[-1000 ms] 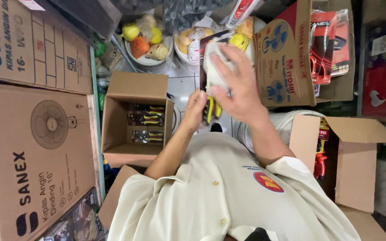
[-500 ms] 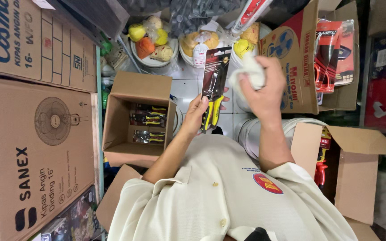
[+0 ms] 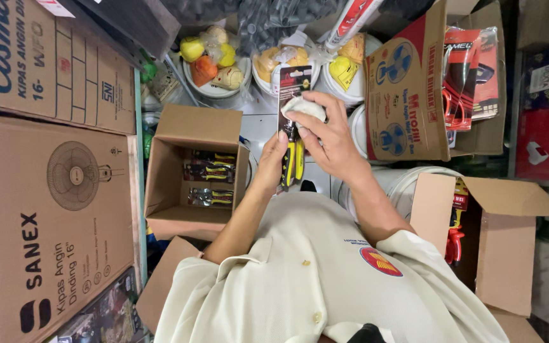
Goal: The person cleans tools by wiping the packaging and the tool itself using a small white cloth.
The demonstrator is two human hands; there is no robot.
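cloth [image 3: 304,107] covers carded pliers [image 3: 292,127]; left hand [image 3: 273,159], right hand [image 3: 326,136]

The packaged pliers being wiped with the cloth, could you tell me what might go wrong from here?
1. The left hand grips the pliers pack only at its lower end, so pressure from the cloth in the right hand could bend the card or knock it loose.
2. If dropped, it might land among the white buckets rather than in the open box.
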